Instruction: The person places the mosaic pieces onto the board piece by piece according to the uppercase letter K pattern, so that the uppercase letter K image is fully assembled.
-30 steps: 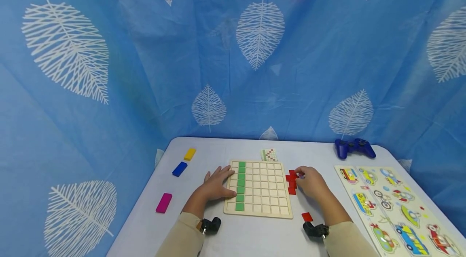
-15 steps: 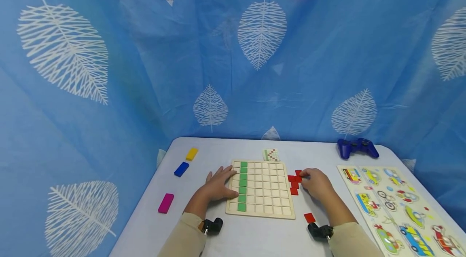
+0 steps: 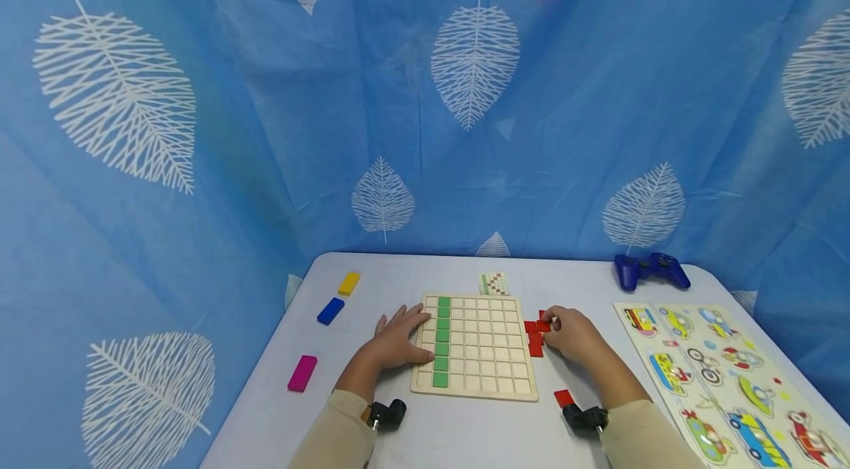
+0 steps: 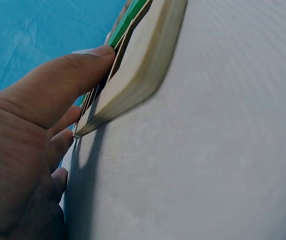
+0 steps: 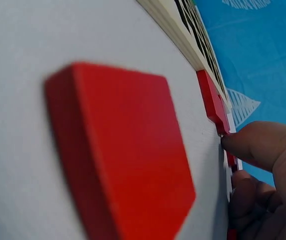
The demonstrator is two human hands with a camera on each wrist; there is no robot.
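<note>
A square wooden grid board (image 3: 488, 352) lies on the table, with a column of green tiles (image 3: 441, 349) near its left side. My left hand (image 3: 395, 340) rests on the board's left edge, fingers spread; in the left wrist view the thumb (image 4: 78, 75) lies over the rim. Off the board's right side is a cluster of red tiles (image 3: 535, 345). There my right hand (image 3: 572, 335) pinches a red tile (image 3: 543, 326) between thumb and fingers. One loose red tile (image 5: 128, 145) lies near the right wrist, large in the right wrist view.
A small pattern card (image 3: 493, 283) lies behind the board. Yellow (image 3: 348, 283), blue (image 3: 330, 310) and magenta (image 3: 302, 373) blocks are spread at the left. On the right are a blue game controller (image 3: 651, 271) and a picture puzzle board (image 3: 724, 373).
My right hand's fingers have shifted among the red tiles, and the tile at the fingertips has moved slightly. The left hand has stayed on the board's edge.
</note>
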